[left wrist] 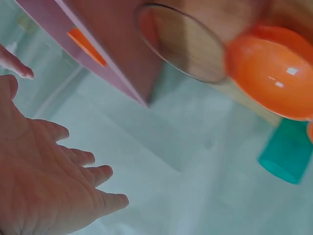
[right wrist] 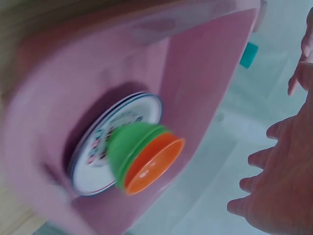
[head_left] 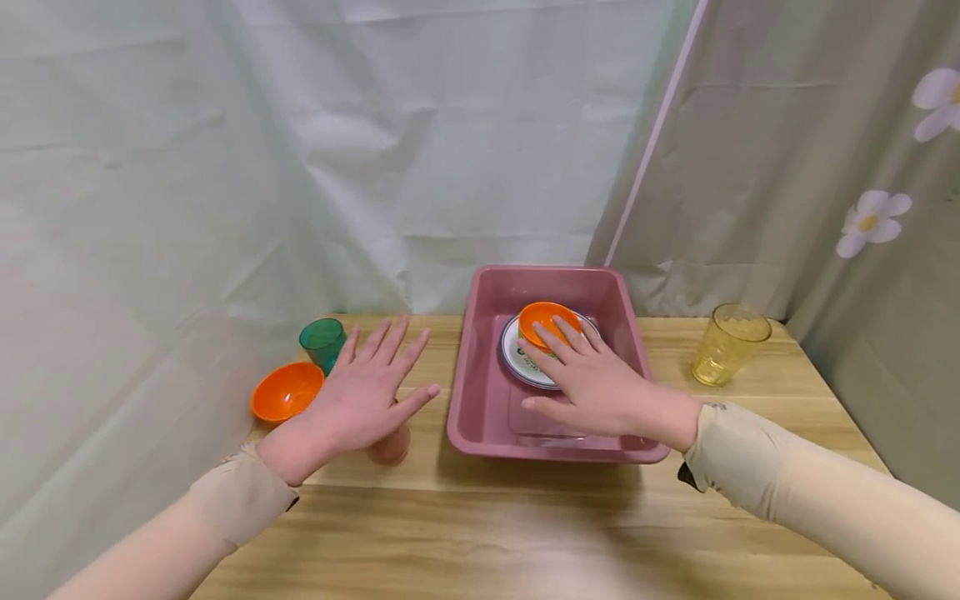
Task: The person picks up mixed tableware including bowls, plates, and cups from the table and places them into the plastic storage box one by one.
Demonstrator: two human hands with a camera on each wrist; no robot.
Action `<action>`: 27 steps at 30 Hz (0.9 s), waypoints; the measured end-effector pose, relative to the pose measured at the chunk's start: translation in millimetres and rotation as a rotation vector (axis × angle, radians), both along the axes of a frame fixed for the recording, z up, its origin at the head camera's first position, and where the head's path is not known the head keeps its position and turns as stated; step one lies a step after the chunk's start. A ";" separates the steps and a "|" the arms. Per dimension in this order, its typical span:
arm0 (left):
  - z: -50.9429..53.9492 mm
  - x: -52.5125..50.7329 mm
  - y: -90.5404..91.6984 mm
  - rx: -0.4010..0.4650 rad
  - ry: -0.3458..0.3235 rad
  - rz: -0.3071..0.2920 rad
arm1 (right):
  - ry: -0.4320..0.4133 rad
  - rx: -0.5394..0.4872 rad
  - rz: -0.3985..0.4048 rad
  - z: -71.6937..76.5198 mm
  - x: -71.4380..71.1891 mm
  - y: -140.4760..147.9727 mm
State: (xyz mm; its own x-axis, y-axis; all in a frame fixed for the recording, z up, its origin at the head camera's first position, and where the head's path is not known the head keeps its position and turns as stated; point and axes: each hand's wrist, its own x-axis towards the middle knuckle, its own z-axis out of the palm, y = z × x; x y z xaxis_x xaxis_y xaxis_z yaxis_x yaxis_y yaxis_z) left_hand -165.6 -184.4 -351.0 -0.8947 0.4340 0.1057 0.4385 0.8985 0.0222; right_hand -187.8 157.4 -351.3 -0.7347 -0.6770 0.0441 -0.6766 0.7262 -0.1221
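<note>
Both hands are held out, palms down, fingers straight and spread, holding nothing. In the head view the left hand (head_left: pixel 360 404) is raised between an orange bowl (head_left: pixel 288 392) and a pink basin (head_left: pixel 465 400); a glass partly hidden beneath it shows at its lower edge (head_left: pixel 390 446). The right hand (head_left: pixel 600 387) hovers over the basin and covers part of its contents. Inside the basin, a stack of bowls, orange on top (head_left: pixel 549 323) and green below (right wrist: pixel 128 144), stands on stacked white plates (right wrist: pixel 93 171). The right wrist view shows the right hand (right wrist: pixel 283 181) apart from the bowls.
A green cup (head_left: pixel 322 342) stands behind the loose orange bowl at the left. On the right of the wooden table (head_left: pixel 495 533) is a yellow transparent glass (head_left: pixel 727 346). Pale curtains (head_left: pixel 487 125) hang behind and at both sides.
</note>
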 end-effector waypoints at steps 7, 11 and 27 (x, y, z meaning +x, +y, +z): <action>-1.2 11.6 -36.7 0.050 0.012 0.096 | -0.027 0.005 0.073 2.4 -7.0 -43.6; -3.3 18.3 -57.1 0.076 0.007 0.149 | -0.019 0.018 0.103 3.8 -9.5 -67.7; -17.8 43.6 -121.8 0.154 -0.057 0.341 | 0.013 0.085 0.208 2.4 -8.8 -150.4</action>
State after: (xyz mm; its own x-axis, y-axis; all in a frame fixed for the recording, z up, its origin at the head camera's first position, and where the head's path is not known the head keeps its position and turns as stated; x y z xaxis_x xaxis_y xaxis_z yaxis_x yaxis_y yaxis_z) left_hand -122.0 -306.2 -368.8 -0.9913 0.0932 0.0926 0.1090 0.9769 0.1841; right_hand -196.6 7.0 -348.9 -0.5783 -0.8158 -0.0109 -0.8142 0.5779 -0.0564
